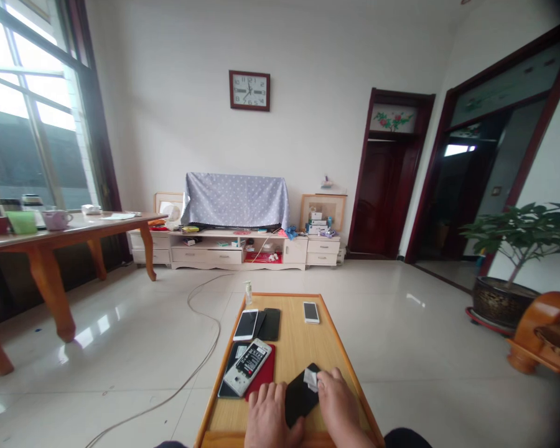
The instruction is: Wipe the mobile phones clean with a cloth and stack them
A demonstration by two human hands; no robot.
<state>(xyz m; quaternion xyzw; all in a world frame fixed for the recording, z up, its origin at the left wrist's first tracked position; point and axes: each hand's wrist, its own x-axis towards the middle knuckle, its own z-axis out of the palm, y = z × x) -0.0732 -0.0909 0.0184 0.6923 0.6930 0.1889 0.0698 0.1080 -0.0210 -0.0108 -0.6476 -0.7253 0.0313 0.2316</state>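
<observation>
A black phone [298, 398] lies slanted near the front of the small wooden table, its face plain and dark. My left hand [271, 414] grips its lower left side, the fingers together and the thumb at the bottom edge. Between the fingers of my right hand [338, 398] is a white wipe [310, 379], pressed on the phone's upper right corner. To the left, a silver phone with its back off and battery showing [248, 367] rests across a red phone-sized case [265, 373] and a dark flat one [231, 376].
Farther up the wooden table [292, 311] are a white phone [246, 325], dark flat phone-like pieces [271, 324] and another white phone [310, 312]. A clear pump bottle [248, 292] stands at the far left corner. A cable [214, 336] trails over the floor on the left.
</observation>
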